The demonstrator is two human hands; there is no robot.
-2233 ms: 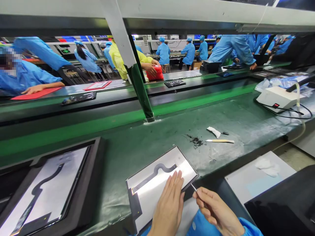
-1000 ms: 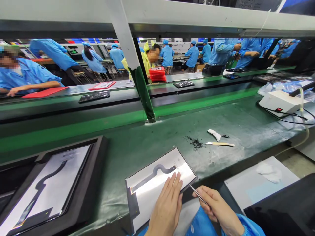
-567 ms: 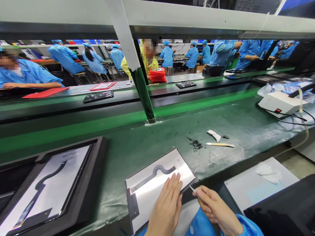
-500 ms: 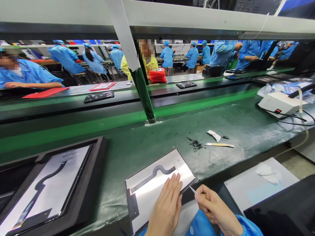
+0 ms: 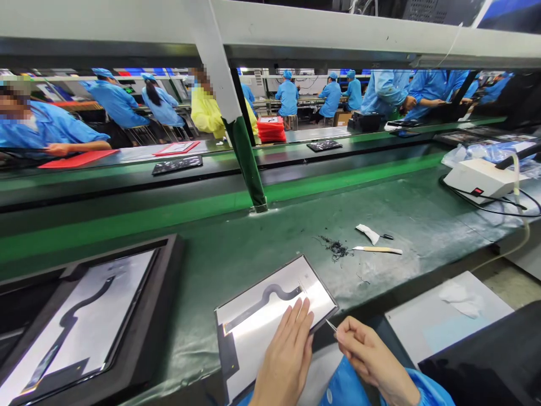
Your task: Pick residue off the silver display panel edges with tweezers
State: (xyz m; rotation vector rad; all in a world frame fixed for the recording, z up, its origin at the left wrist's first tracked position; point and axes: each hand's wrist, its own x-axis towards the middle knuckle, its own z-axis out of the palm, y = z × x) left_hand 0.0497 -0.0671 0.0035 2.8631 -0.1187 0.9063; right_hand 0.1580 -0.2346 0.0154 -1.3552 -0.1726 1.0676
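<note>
A display panel [image 5: 249, 352] with a silvery back lies slanted at the front edge of the green bench. A dark curved flex cable [image 5: 270, 291] runs across its back. My left hand [image 5: 285, 352] rests flat on the panel, fingers stretched out. Just off the panel's right edge, my right hand [image 5: 369, 352] is closed around a thin pointed metal tool [image 5: 331, 325]. Its tip is by the panel's edge, and the fingers hide the rest. Beyond the panel lie dark shreds [image 5: 337, 248] and a knife with a pale handle [image 5: 382, 250].
On the left, a black foam tray [image 5: 163, 293] holds another display panel [image 5: 99, 304]. A white tissue [image 5: 367, 233] lies near the knife. A white device [image 5: 482, 179] with cables stands at right. A slanted post [image 5: 247, 163] rises from the bench before the conveyor [image 5: 287, 169]; co-workers sit beyond.
The dark items on the conveyor have shifted slightly right. A co-worker in yellow has leaned left behind the post. My hands and the panel have hardly moved.
</note>
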